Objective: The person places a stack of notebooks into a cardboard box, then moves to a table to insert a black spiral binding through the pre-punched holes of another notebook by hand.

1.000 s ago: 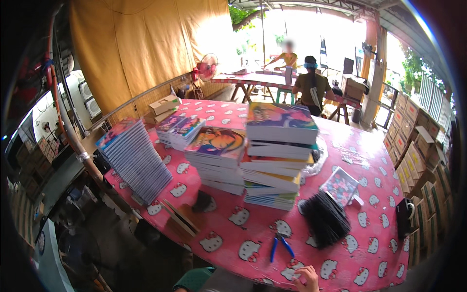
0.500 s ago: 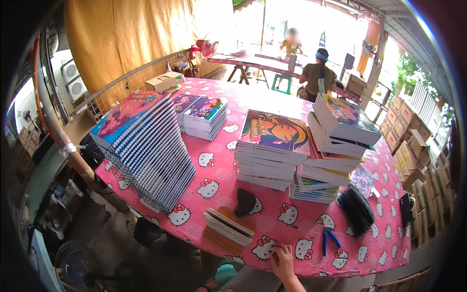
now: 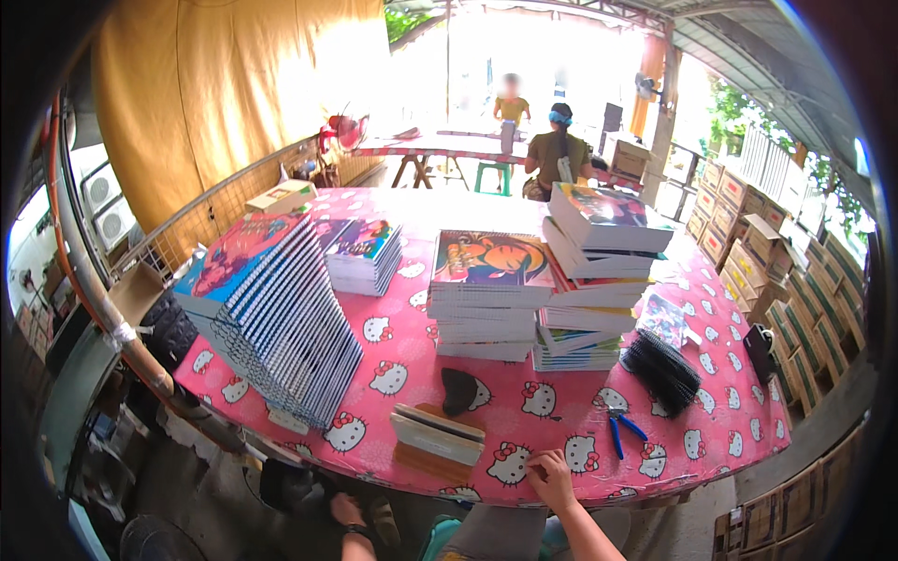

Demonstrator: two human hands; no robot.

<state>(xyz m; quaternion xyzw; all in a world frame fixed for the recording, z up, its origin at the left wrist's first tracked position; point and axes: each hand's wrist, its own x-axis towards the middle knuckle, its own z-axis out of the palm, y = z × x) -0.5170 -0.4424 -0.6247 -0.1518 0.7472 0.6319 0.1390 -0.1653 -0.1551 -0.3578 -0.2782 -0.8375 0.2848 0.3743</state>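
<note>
My right hand (image 3: 552, 479) rests on the near edge of the pink table (image 3: 524, 430), fingers loosely bent and apart, nothing visible in them. Left of it lies a wooden jig of upright boards on a brown base (image 3: 436, 439), with a dark rounded object (image 3: 458, 391) behind. To its right are blue-handled cutting pliers (image 3: 622, 430) and a bundle of black plastic coils (image 3: 662, 372). My left hand (image 3: 346, 510) hangs below the table edge at the left, beside a dark item (image 3: 285, 486); its fingers are too unclear to read.
A tall, leaning stack of spiral-bound notebooks (image 3: 271, 318) stands at the left, a smaller stack (image 3: 363, 262) behind it. Two stacks (image 3: 486, 318) (image 3: 589, 280) stand mid-table. Cartons (image 3: 739, 224) fill the right side. Two people (image 3: 557, 150) (image 3: 511, 107) are at a far table.
My left hand has moved left, away from the teal seat, along the underside of the table edge. My right hand stays on the table edge. The view has shifted.
</note>
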